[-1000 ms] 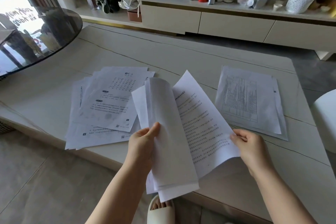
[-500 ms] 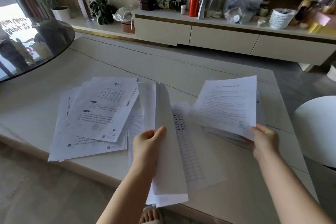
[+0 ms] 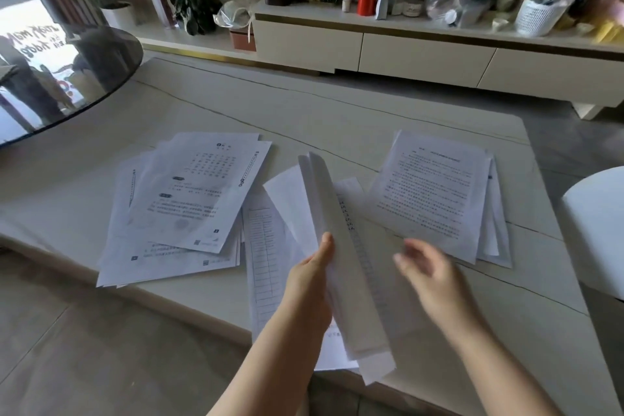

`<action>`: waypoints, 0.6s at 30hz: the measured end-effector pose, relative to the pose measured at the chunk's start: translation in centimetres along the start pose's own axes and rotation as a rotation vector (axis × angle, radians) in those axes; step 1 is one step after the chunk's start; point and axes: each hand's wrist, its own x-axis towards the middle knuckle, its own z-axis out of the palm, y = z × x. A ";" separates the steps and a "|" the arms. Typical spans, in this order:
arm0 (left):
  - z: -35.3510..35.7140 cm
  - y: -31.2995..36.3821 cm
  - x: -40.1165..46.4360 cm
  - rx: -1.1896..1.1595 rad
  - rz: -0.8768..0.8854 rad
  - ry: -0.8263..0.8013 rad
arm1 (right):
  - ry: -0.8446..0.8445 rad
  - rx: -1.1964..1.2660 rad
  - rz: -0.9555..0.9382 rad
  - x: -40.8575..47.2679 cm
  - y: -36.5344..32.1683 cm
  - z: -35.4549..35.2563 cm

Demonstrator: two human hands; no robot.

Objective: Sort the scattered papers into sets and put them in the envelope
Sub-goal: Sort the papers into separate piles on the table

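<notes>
Since half a second ago we have let go of the text sheet: it now lies on top of the right pile (image 3: 439, 199) on the table (image 3: 337, 111), and our right hand (image 3: 429, 277) has drawn back toward us, blurred, fingers loosely spread and holding nothing. Our left hand (image 3: 310, 284) grips the held bundle of sheets (image 3: 347, 263) with the thumb on top, the bundle curling upward and tilting away over the table's near edge. Our hands are apart, the bundle between them. Under the bundle lies a sheet with a table of rows (image 3: 266, 263). Just left of the left hand sits the left pile (image 3: 182, 206), fanned untidily.
</notes>
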 end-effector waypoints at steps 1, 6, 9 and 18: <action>-0.1 -0.2 -0.1 -0.013 -0.007 -0.013 | -0.114 0.092 0.004 -1.3 -1.1 1.0; -0.9 -0.7 -0.2 -0.014 -0.059 -0.085 | -0.205 0.213 0.047 -4.2 -2.3 4.2; -1.4 -0.5 0.0 0.004 -0.042 -0.097 | -0.211 0.196 0.103 -3.7 -2.7 4.5; -2.5 0.0 0.1 0.005 0.033 -0.004 | -0.284 0.261 0.176 -2.1 -3.6 3.6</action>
